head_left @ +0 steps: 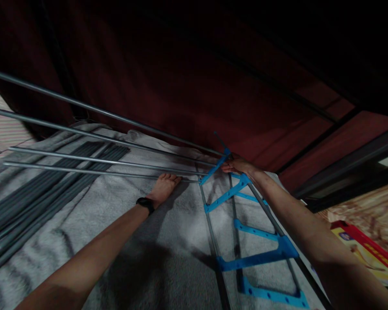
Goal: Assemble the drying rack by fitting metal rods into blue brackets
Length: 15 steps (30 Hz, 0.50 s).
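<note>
Stretching forward, the left hand (163,188) curls over the nearest grey rod (84,171).

Left arm (93,254) reaches in from near left; left hand (163,189) back up, fingers bent. Right arm (291,211) extends from near right; right hand (242,165) farther off, pointing left.

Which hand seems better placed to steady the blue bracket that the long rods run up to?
Probably the right hand: its fingers are right by the upper part of that blue bracket. The left hand is farther off, at the nearest long rod, short of the bracket.
</note>
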Tool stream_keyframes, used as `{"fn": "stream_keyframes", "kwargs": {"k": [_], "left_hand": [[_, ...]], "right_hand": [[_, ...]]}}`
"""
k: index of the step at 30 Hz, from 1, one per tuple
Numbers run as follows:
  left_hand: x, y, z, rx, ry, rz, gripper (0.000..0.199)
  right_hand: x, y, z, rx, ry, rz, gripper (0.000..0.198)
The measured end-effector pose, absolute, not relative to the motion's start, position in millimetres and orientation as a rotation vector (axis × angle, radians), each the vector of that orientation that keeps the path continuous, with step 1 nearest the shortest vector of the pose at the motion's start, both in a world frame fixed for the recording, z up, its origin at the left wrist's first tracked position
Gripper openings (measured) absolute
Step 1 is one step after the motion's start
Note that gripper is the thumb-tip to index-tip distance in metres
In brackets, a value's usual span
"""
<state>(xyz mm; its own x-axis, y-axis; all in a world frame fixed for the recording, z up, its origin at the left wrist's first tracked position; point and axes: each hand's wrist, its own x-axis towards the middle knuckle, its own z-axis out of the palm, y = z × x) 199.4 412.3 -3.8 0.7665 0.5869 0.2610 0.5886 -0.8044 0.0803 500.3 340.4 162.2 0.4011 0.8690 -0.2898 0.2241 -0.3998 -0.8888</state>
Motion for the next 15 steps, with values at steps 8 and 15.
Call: {"fn": "stream_keyframes", "kwargs": {"k": [8, 15], "left_hand": [[201.0, 413.1, 0.5, -2.894, -0.945, -0.438, 0.044], [203.7, 420.8, -3.8, -2.853, -0.866, -0.492, 0.04]], "right_hand": [[500.4, 341.1, 161.2, -1.855, -0.988, 1.003, 0.03], [498.8, 342.9, 161.5, -1.815, -1.011, 1.036, 0.036]]}}
